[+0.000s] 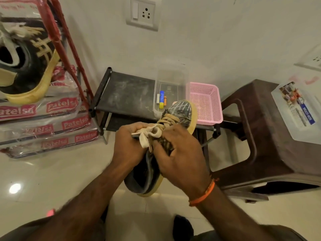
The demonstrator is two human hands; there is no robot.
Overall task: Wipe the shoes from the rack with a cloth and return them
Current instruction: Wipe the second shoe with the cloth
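Head view, centre of frame: one dark patterned shoe with tan laces and yellowish sole, held in the air above the pale floor, toe pointing to the upper right. Left hand, grip clenched on the shoe's near side and on a whitish cloth bunched against the laces. Right hand, orange band at the wrist, fingers curled over the shoe's upper, grasping it. Behind the shoe: low black rack, its top shelf carrying a clear plastic tub and a pink mesh basket, side by side. Upper left: second dark shoe with yellowish sole. Right: brown plastic stool.
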